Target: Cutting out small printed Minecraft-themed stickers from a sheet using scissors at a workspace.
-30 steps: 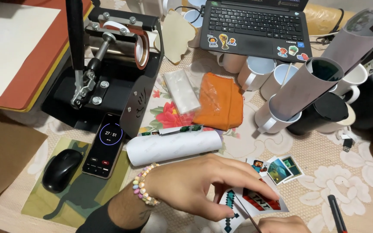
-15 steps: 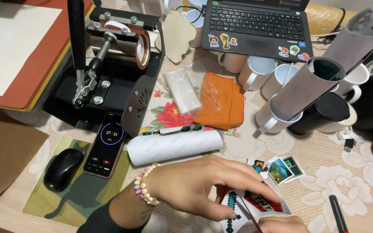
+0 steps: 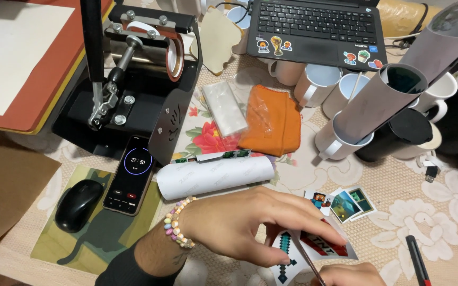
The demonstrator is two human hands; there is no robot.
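Observation:
My left hand [image 3: 250, 225], with a bead bracelet on the wrist, reaches across from the left. It pinches a printed sheet [image 3: 327, 247] of pixel-style pictures between thumb and fingers. Only the top of my right hand [image 3: 345, 274] shows at the bottom edge. It is closed around scissors [image 3: 307, 263], and their thin metal blade lies against the sheet beside a green sword picture. Several small cut-out pictures [image 3: 345, 204] lie on the lace tablecloth just beyond the sheet.
A rolled white sheet [image 3: 216, 177] lies just above my left hand. A phone [image 3: 132, 172] and a black mouse [image 3: 78, 204] are on the left, and a black mug press [image 3: 133, 69] stands behind. An orange cloth [image 3: 271, 124], white mugs [image 3: 319, 85], a laptop [image 3: 316, 26] and a red pen [image 3: 417, 259] are also here.

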